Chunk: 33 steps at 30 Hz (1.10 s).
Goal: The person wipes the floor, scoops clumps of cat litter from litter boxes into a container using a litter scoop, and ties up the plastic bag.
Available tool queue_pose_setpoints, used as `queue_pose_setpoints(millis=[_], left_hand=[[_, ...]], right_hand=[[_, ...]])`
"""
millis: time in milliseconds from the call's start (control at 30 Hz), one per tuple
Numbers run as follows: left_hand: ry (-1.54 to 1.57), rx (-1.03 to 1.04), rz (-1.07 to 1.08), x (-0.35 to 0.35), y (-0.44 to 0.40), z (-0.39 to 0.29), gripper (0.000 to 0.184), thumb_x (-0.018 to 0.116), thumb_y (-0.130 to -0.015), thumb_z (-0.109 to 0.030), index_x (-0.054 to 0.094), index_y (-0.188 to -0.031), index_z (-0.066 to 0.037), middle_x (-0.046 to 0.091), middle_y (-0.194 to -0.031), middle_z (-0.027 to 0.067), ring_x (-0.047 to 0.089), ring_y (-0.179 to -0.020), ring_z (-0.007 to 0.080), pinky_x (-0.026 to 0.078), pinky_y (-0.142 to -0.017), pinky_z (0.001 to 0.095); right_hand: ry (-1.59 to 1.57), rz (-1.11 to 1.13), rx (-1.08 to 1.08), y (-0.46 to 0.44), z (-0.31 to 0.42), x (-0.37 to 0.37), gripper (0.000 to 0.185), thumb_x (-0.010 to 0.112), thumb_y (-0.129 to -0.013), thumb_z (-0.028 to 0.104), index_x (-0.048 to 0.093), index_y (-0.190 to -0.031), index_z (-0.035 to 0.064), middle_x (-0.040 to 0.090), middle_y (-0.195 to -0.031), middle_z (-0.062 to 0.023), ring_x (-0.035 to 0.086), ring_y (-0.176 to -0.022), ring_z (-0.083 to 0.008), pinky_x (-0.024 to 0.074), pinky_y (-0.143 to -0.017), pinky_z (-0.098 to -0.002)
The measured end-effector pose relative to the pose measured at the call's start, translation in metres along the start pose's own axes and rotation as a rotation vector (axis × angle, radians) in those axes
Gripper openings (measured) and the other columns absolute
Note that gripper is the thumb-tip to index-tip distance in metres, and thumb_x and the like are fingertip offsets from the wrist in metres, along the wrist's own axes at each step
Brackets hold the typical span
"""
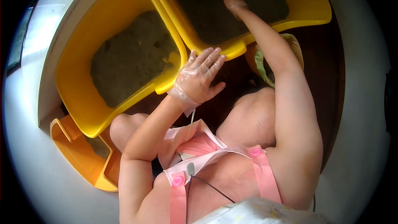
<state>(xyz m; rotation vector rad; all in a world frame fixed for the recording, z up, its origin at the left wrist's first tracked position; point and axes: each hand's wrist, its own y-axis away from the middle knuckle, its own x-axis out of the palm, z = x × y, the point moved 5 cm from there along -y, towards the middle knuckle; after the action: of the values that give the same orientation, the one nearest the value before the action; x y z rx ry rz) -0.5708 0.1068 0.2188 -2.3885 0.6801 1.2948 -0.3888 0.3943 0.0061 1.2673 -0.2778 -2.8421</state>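
Two yellow plastic bins stand side by side, the left bin [76, 70] and the right bin [309, 0]. Grey-brown material [132, 54] covers the floor of the left one, and the right one has a similar dark bottom. My left hand [194, 79], in a clear plastic glove, lies with fingers stretched out at the front rim of the right bin, near where the two bins meet. Inside the right bin is my right hand [235, 2], also gloved, with its fingers closed. Something small and thin shows at its fingertips, too unclear to name.
Below my right forearm stands a round container [296, 47] with a light green liner. An orange-yellow plastic piece [78, 157] lies at the lower left. My knees and a pink-strapped apron [199, 157] are close to the bins. A white wall [365, 79] curves along the right.
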Motion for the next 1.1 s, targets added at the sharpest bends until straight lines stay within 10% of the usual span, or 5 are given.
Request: queue_pose_setpoints(millis=[500,800,1100], left_hand=[[-0.03,0.003,-0.026,-0.001,-0.001,-0.003,0.075,0.082,-0.078,-0.032,0.056,-0.143,-0.004,0.053,-0.151,0.0168,0.051,-0.139,0.0368,0.041,-0.111,0.0646],[-0.029,0.0,-0.064,-0.005,0.002,-0.005,0.071,0.081,-0.08,-0.033,0.058,-0.141,-0.003,0.055,-0.149,0.0164,0.051,-0.138,0.0369,0.041,-0.113,0.0618],[-0.092,0.037,-0.086,-0.004,0.001,-0.009,0.071,0.079,-0.081,-0.034,0.059,-0.142,-0.003,0.059,-0.145,0.0172,0.054,-0.135,0.0367,0.043,-0.111,0.0601]], right_hand=[[0.07,0.176,-0.139,0.027,0.017,-0.031,0.045,0.062,-0.098,0.042,0.074,-0.11,0.0011,0.072,-0.109,-0.0271,0.068,-0.104,-0.0447,0.0538,-0.089,-0.0487],[-0.115,0.335,0.065,0.08,0.003,-0.119,0.038,0.067,-0.099,0.043,0.063,-0.093,0.0061,0.053,-0.071,0.0012,0.049,-0.061,-0.0111,0.0419,-0.057,-0.0312],[-0.294,0.175,0.409,0.256,-0.01,-0.3,0.03,0.065,-0.103,0.04,0.064,-0.098,0.0103,0.042,-0.069,0.0085,0.035,-0.055,-0.0033,0.0316,-0.047,-0.0227]])
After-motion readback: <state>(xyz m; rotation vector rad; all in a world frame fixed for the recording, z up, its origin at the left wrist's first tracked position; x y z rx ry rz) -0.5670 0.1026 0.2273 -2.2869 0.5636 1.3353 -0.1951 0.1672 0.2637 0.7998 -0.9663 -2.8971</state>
